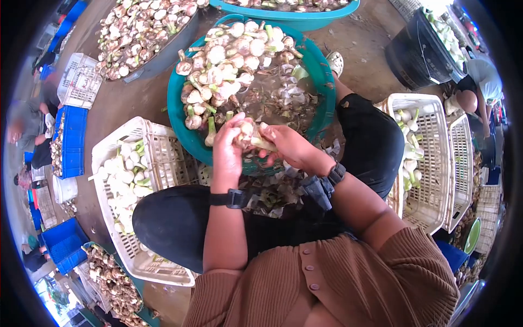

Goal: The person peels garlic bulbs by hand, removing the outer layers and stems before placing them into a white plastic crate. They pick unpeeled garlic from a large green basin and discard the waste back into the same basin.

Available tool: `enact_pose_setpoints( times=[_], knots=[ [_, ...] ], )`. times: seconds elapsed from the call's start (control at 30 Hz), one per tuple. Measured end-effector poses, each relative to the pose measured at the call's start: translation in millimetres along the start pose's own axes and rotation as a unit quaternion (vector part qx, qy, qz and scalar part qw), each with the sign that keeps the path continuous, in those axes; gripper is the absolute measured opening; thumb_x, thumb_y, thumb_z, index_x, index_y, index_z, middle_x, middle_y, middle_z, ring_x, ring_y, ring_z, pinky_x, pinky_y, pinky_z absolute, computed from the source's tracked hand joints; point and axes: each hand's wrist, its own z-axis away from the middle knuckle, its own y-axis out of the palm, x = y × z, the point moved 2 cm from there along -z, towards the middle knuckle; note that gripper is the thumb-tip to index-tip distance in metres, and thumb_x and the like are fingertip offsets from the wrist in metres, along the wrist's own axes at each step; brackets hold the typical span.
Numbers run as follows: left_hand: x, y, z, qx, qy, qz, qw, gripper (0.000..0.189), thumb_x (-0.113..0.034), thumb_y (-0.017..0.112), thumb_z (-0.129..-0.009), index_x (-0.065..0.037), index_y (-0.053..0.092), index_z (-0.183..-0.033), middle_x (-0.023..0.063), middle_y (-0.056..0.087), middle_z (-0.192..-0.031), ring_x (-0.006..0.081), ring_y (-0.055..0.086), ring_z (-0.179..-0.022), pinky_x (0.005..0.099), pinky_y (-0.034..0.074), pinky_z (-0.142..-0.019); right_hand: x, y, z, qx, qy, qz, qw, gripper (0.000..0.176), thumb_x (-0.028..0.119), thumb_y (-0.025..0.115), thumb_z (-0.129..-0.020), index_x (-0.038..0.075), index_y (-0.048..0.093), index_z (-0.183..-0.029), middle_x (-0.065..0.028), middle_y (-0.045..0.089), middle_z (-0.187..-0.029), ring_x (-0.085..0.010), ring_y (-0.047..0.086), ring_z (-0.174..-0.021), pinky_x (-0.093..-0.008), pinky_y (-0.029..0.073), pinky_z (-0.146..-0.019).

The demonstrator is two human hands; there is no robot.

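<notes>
Both hands meet over the near rim of a round green tub (175,92). My left hand (227,143) has its fingers wrapped round the head of a garlic bulb (248,133). My right hand (289,146) pinches the same bulb near its stem, thumb on top. Unpeeled garlic bulbs (226,60) are heaped in the tub's left and far part, and loose skins (283,101) lie in brown water or dirt at its right. Peeled skins also lie on the ground below my hands, between my legs.
White crates with cleaned bulbs stand left (143,256) and right (436,163). Behind are a grey tub (163,57) of garlic, a teal basin (305,20) and a black bucket (411,54). Other people sit at far left and bend at far right.
</notes>
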Motion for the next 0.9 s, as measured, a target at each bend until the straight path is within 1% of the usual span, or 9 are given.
enact_pose_setpoints(
  times=[0.07,0.17,0.2,0.27,0.33,0.4,0.57,0.7,0.9],
  knots=[
    [-16.1,14.6,2.7,-0.031,-0.086,-0.078,0.993,0.04,-0.029,0.047,-0.087,0.004,0.053,-0.11,0.0079,0.06,-0.092,0.0145,0.057,-0.081,0.0263,0.046,-0.074,5.5,-8.4,2.7,-0.029,-0.003,0.165,0.986,0.029,0.024,0.047,-0.09,-0.001,0.059,-0.081,-0.0056,0.057,-0.066,-0.014,0.053,-0.057,-0.0297,0.046,-0.047],
    [-8.5,17.6,8.6,0.06,-0.079,-0.314,0.944,0.042,-0.023,0.058,-0.083,0.004,0.05,-0.114,0.0043,0.058,-0.096,0.009,0.054,-0.08,0.0234,0.045,-0.073,16.5,-19.9,3.0,-0.142,-0.403,0.513,0.745,0.023,0.017,0.056,-0.082,-0.004,0.064,-0.078,-0.0037,0.056,-0.057,-0.0133,0.05,-0.055,-0.0334,0.043,-0.052],
    [-5.3,22.5,13.6,0.093,-0.055,-0.364,0.925,0.043,-0.016,0.062,-0.081,0.003,0.048,-0.117,0.0033,0.057,-0.101,0.0063,0.053,-0.083,0.0226,0.043,-0.076,15.8,-24.8,-0.6,-0.145,-0.401,0.513,0.745,0.023,0.017,0.056,-0.082,-0.004,0.064,-0.078,-0.0037,0.056,-0.057,-0.0133,0.05,-0.055,-0.0334,0.043,-0.052],
    [1.3,30.7,21.2,0.137,0.072,-0.477,0.865,0.056,0.0,0.064,-0.071,0.001,0.043,-0.122,0.0059,0.056,-0.105,0.0105,0.051,-0.093,0.0245,0.043,-0.079,4.2,-42.6,-15.1,-0.15,-0.066,0.242,0.956,0.02,0.015,0.057,-0.081,-0.003,0.065,-0.083,-0.0042,0.06,-0.064,-0.0112,0.052,-0.059,-0.0306,0.043,-0.053],
    [1.6,32.3,24.8,0.12,0.123,-0.509,0.843,0.054,0.005,0.059,-0.069,-0.002,0.046,-0.121,0.0107,0.055,-0.113,0.0189,0.052,-0.103,0.0291,0.041,-0.088,8.4,-51.0,-13.7,-0.144,-0.002,0.19,0.971,0.018,0.014,0.056,-0.08,-0.002,0.066,-0.081,-0.0049,0.062,-0.069,-0.0101,0.053,-0.062,-0.0276,0.042,-0.053],
    [-7.4,42.9,24.1,0.09,0.368,-0.671,0.637,0.049,0.01,0.054,-0.068,-0.003,0.052,-0.115,0.0151,0.05,-0.123,0.0276,0.051,-0.111,0.0335,0.04,-0.093,17.7,-46.1,-4.6,-0.11,0.026,0.183,0.977,0.019,0.015,0.057,-0.082,0.001,0.065,-0.09,-0.0036,0.063,-0.073,-0.0098,0.052,-0.061,-0.0258,0.042,-0.051],
    [0.6,16.8,8.7,-0.085,0.187,-0.08,0.975,0.016,-0.007,0.052,-0.087,0.002,0.058,-0.099,0.0135,0.057,-0.114,0.0229,0.057,-0.099,0.0337,0.047,-0.081,12.5,-17.3,4.7,-0.001,-0.197,0.117,0.973,0.017,0.011,0.052,-0.087,0.003,0.06,-0.1,-0.0023,0.061,-0.091,-0.0084,0.053,-0.08,-0.0229,0.043,-0.069],
    [12.8,-18.4,0.1,-0.194,-0.093,0.255,0.943,0.023,-0.023,0.053,-0.088,-0.003,0.056,-0.1,0.0075,0.062,-0.096,0.0188,0.061,-0.084,0.0312,0.053,-0.07,11.9,-4.7,38.1,0.082,-0.367,0.173,0.91,0.014,0.007,0.051,-0.088,0.002,0.059,-0.099,-0.0087,0.057,-0.104,-0.0146,0.054,-0.092,-0.0271,0.044,-0.079],
    [-3.5,-20.4,10.3,-0.228,-0.118,0.199,0.946,0.039,-0.048,0.051,-0.085,-0.011,0.057,-0.095,0.0005,0.061,-0.077,0.0122,0.058,-0.061,0.0225,0.043,-0.045,83.5,-41.1,47.9,-0.204,-0.373,0.041,0.904,0.024,0.021,0.045,-0.092,0.002,0.052,-0.103,-0.0092,0.059,-0.097,-0.0186,0.058,-0.083,-0.0336,0.048,-0.069]
  ],
)
